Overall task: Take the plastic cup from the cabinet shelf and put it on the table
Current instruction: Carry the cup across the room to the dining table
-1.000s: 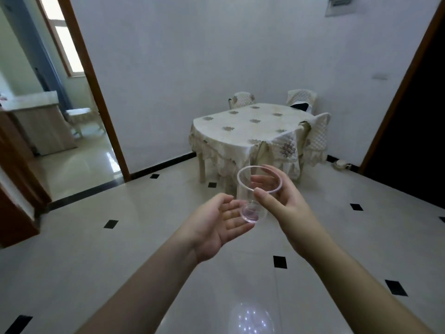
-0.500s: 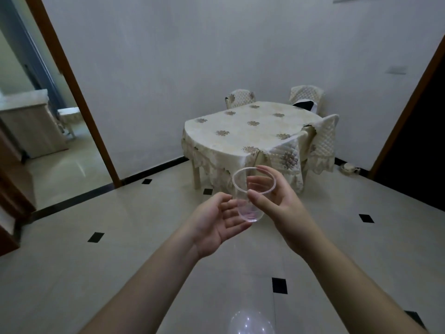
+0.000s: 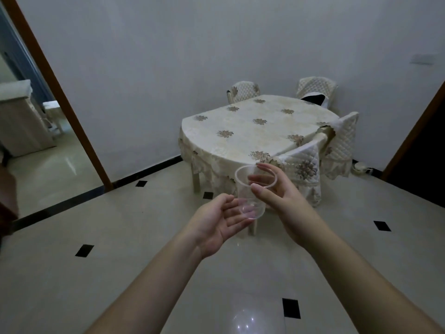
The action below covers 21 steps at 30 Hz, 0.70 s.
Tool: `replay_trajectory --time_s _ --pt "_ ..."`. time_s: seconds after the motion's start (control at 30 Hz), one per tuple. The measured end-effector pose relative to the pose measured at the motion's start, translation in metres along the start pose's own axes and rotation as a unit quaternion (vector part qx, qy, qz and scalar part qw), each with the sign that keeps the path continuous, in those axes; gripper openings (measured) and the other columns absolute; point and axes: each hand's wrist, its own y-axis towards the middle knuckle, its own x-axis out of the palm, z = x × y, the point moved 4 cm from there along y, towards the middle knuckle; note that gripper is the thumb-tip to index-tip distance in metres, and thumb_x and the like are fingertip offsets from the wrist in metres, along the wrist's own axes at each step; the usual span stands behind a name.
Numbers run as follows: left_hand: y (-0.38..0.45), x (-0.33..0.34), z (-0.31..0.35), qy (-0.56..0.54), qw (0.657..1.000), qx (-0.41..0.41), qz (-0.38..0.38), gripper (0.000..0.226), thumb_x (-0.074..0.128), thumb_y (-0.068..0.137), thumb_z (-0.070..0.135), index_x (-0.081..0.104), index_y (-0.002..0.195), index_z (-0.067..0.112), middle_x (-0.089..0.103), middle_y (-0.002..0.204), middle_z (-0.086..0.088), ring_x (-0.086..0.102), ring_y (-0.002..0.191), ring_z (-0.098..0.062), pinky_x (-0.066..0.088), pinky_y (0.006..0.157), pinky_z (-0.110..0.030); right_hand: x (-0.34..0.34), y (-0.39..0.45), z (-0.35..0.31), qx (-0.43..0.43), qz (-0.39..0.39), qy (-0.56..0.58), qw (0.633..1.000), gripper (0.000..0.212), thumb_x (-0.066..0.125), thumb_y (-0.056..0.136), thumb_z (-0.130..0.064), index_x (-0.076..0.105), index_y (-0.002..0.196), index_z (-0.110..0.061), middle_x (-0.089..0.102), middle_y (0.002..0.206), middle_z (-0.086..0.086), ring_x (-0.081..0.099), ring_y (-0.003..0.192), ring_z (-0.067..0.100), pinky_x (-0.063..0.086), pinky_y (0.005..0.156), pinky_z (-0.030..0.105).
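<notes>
While the plastic cup point(image 3: 252, 190) sits upright at the middle of the frame, the right hand point(image 3: 280, 196) grasps it by the rim, thumb on the near side and fingers across the far side. The left hand point(image 3: 220, 219) lies open, palm up, its fingertips just under the cup's base, cradling rather than clamping. The cup's long axis runs near vertical, mouth upward. The table point(image 3: 255, 126), covered in a flowered cloth, lies above and slightly right of the hands in the frame, beyond a stretch of tiled floor point(image 3: 120, 237). A quilted chair point(image 3: 304, 169) stands at its near edge, directly behind the cup. The right hand looks better placed for the set-down.
</notes>
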Motion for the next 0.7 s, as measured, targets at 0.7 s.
replay_trajectory --time_s 0.7 --pt "0.276 0.044 0.109 0.024 0.998 -0.042 -0.03 0.027 0.045 0.093 0.013 0.064 0.097 -0.006 0.071 0.096 -0.026 0.072 0.082 -0.031 0.061 0.062 -0.03 -0.105 0.24 0.058 -0.021 0.105 -0.024 0.994 0.059 0.069 0.083 -0.018 0.044 0.136 -0.02 0.058 0.126 0.01 0.06 0.111 0.008 0.049 0.092 0.021"
